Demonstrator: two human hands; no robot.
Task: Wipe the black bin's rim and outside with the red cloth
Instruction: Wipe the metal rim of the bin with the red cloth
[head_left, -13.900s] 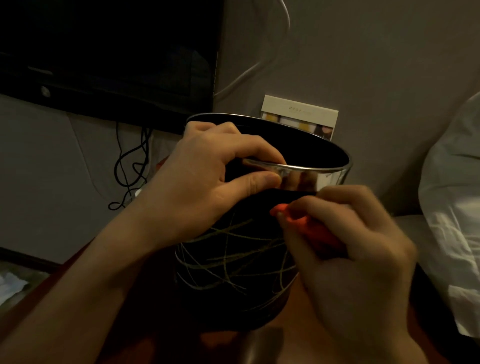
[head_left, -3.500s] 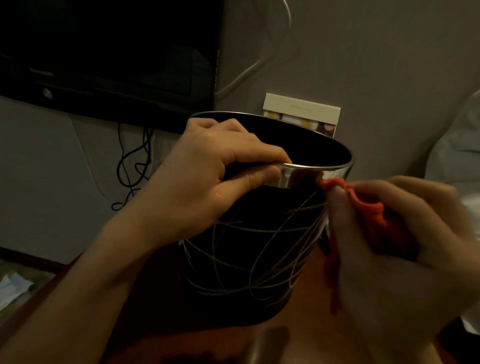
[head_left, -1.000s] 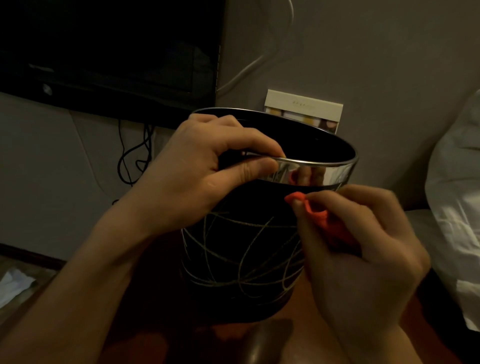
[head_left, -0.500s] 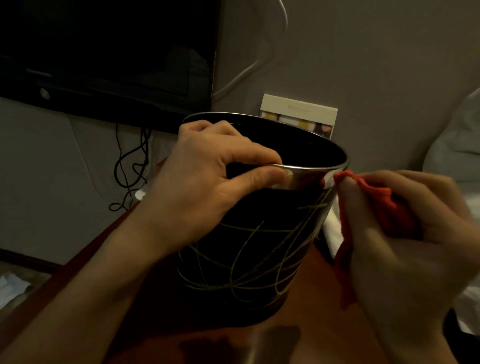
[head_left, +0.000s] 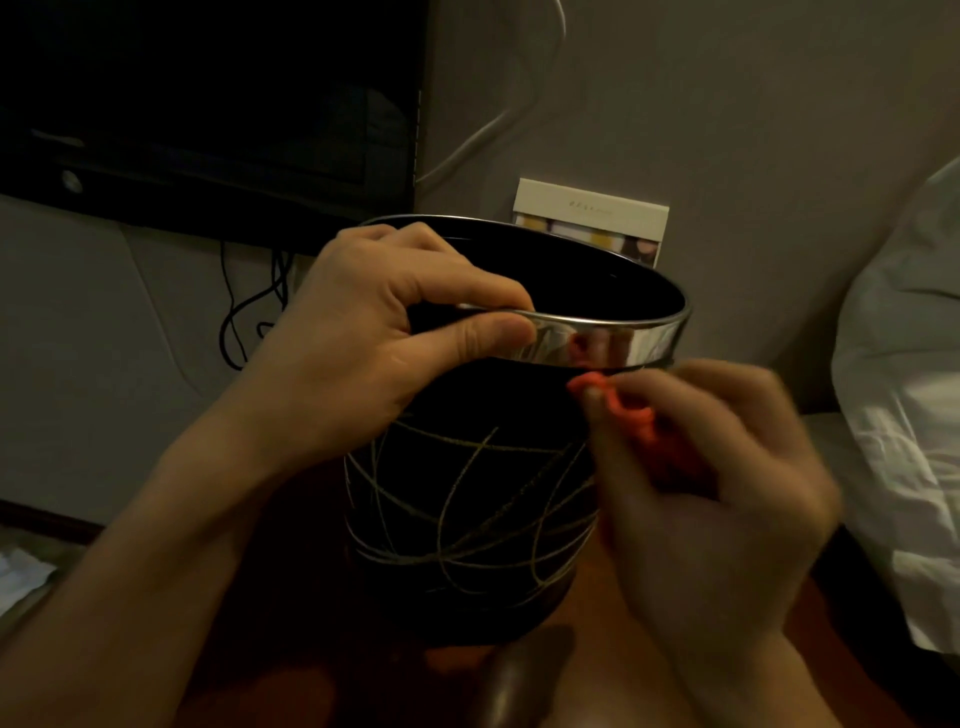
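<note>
The black bin (head_left: 467, 499), patterned with thin pale lines and topped by a shiny metal rim (head_left: 623, 343), stands upright on a reddish-brown surface. My left hand (head_left: 374, 353) grips the rim on its near left side, thumb outside and fingers curled over the edge. My right hand (head_left: 696, 493) holds the bunched red cloth (head_left: 623, 410) and presses it against the bin's outside wall just under the rim, on the near right. Most of the cloth is hidden inside my fist. My right hand is motion-blurred.
A dark screen (head_left: 208, 104) hangs on the wall behind, with black cables (head_left: 249, 312) below it. A pale box (head_left: 592, 218) leans on the wall behind the bin. White bedding (head_left: 904, 415) lies at the right. The reddish table (head_left: 623, 675) carries the bin.
My right hand with the cloth has swung back from the bin's right side to its near front, just under the rim. My left hand keeps its grip on the rim.
</note>
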